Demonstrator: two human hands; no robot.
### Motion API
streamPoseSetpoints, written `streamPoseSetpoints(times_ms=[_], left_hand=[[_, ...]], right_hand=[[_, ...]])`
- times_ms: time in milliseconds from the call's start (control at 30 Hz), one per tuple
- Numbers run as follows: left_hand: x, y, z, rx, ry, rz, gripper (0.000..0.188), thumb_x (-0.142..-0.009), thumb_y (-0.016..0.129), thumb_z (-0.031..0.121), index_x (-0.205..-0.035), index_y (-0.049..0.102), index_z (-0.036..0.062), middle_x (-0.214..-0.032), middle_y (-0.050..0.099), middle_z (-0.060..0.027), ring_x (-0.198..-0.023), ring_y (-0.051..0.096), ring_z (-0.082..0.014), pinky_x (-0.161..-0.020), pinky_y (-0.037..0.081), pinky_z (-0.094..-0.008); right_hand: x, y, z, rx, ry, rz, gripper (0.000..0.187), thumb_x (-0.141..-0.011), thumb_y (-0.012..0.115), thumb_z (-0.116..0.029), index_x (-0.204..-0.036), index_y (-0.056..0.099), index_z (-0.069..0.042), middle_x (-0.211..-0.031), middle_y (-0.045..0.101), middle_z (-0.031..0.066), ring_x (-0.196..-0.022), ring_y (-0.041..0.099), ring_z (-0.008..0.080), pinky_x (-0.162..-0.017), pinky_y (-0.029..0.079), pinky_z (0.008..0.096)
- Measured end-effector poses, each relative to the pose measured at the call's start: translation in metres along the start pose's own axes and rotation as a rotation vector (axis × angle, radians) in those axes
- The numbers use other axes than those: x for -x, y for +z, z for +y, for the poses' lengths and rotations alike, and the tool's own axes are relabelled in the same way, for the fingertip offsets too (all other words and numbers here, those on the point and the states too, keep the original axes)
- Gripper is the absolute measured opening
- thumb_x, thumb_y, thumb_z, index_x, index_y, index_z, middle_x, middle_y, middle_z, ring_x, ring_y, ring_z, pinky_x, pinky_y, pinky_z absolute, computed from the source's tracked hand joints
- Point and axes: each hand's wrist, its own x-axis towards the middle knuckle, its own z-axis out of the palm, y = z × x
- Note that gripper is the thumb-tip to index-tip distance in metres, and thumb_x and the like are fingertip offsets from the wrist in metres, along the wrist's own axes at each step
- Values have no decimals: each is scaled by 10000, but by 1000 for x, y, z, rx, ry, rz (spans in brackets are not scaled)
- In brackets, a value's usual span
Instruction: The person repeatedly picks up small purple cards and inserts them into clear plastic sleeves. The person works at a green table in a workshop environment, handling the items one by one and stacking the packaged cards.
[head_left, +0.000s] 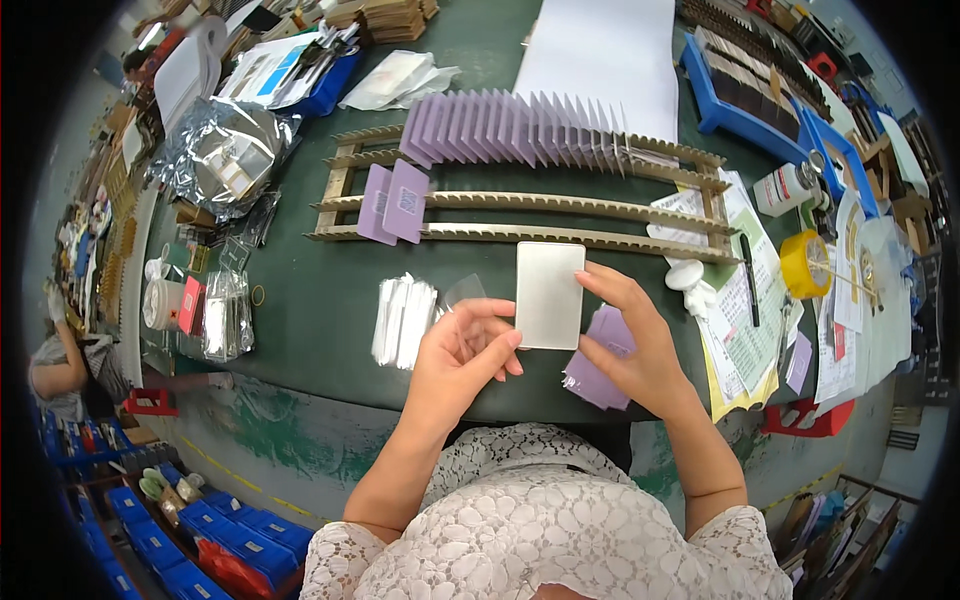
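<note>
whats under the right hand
Purple cards lie on the green table, partly beneath the right hand; whatever the hand covers cannot be seen.

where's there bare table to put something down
Two bare table patches: one left of the white packets, between rack and near edge; one behind the rack, between white bag and white sheet. The right is crowded with papers, tape and a bottle; the left with a silver bag and red box; a purple stack sits by the right hand.

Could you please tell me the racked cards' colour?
The racked cards are light purple, clearest in the head view.
</note>
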Motion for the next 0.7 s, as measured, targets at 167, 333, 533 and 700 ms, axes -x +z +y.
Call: streamPoseSetpoints(times_ms=[167,333,533,700], left_hand=[[-1,8,-2,-8,-34,-67,243,-911,562,86,-1136,548,-6,-787,628,-68,-628,593,-104,-535,426,-199],[0,15,8,-18,-176,-116,402,-999,364,339,-1135,525,-3,-658,604,-105,-520,553,-133,-494,427,-226],[3,14,-11,-109,-73,-42,282,-984,434,284,-993,539,23,-697,636,-122,-595,603,-155,-589,486,-254],[4,17,-4,-185,-46,0,85,-894,606,92,-891,599,8,-827,673,-122,-805,659,-166,-728,503,-250]], right_hand=[[8,-1,7,59,-114,118,468,-738,666,16,-1183,596,-109,-1190,579,109,-1072,567,263,-896,462,352],[15,-5,9,-41,85,213,199,-855,601,-32,-1054,609,-37,-804,642,66,-682,592,144,-617,467,250],[18,-13,5,-678,393,221,123,-950,517,-110,-982,528,8,-759,641,96,-624,551,73,-607,433,211],[23,-16,4,-702,422,217,129,-948,519,-118,-997,531,1,-769,648,103,-622,562,79,-594,414,204]])
